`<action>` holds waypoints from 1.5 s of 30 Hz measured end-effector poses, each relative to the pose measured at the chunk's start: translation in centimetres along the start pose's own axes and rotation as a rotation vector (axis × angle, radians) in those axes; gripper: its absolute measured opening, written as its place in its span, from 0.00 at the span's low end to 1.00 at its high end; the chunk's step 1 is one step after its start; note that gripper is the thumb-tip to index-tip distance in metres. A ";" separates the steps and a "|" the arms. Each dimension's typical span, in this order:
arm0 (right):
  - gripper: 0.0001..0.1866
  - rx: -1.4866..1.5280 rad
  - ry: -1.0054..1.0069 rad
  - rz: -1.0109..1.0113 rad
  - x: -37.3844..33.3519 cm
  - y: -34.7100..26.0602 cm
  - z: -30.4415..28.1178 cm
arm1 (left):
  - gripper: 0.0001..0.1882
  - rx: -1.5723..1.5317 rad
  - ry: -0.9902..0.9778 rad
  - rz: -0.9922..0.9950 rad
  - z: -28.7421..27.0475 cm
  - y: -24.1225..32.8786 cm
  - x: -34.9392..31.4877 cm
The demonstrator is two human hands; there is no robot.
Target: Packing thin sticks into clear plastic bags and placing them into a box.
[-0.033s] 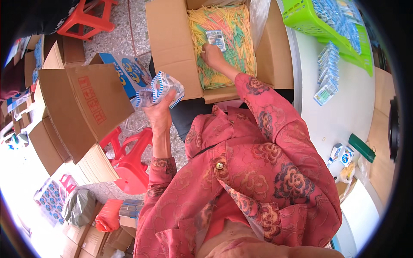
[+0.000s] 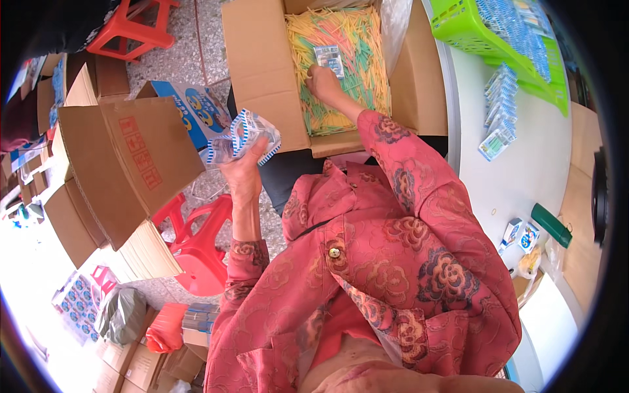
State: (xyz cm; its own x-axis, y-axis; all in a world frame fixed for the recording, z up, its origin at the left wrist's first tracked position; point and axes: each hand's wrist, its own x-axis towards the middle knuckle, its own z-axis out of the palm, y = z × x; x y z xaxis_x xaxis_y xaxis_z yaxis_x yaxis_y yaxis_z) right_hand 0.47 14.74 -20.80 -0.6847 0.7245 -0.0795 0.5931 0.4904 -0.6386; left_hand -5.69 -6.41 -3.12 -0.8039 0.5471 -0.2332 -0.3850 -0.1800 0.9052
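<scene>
My left hand [image 2: 244,169] is closed around a few clear plastic packets [image 2: 252,131] with blue-and-white striped edges, held beside the open carton. My right hand [image 2: 322,84] reaches into that cardboard box [image 2: 262,72], its fingers curled at the lower edge of a small printed packet [image 2: 329,60]. The packet lies over a mass of thin plastic sticks [image 2: 357,39] in yellow, green and pink. My right fingertips are partly hidden by the hand itself.
On the white table [image 2: 472,177] to the right stand a green basket [image 2: 517,62] full of packets, a row of packets [image 2: 500,108], small boxes [image 2: 528,237] and a green cylinder [image 2: 550,224]. Left are a brown carton [image 2: 141,157] and red stools [image 2: 203,252].
</scene>
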 end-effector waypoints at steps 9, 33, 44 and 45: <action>0.15 -0.060 -0.088 0.045 2.9 0.7 1.6 | 0.24 0.042 0.039 -0.044 -0.2 0.0 0.0; 0.13 0.191 -0.557 0.526 4.1 -0.9 2.0 | 0.23 0.038 0.032 -0.080 0.6 -0.6 0.5; 0.12 0.149 -0.426 0.267 1.0 -0.1 1.3 | 0.24 0.047 0.030 -0.078 0.4 -0.8 0.1; 0.13 0.173 -0.270 0.186 0.5 0.4 1.8 | 0.24 0.045 0.022 -0.079 0.6 -0.8 0.1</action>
State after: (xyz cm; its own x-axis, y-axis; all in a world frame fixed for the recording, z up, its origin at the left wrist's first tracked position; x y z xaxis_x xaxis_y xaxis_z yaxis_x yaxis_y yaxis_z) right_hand -0.42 14.45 -22.44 -0.6724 0.6286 -0.3908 0.6536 0.2564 -0.7121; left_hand -5.21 -5.78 -3.64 -0.7821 0.5395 -0.3118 -0.4271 -0.0997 0.8987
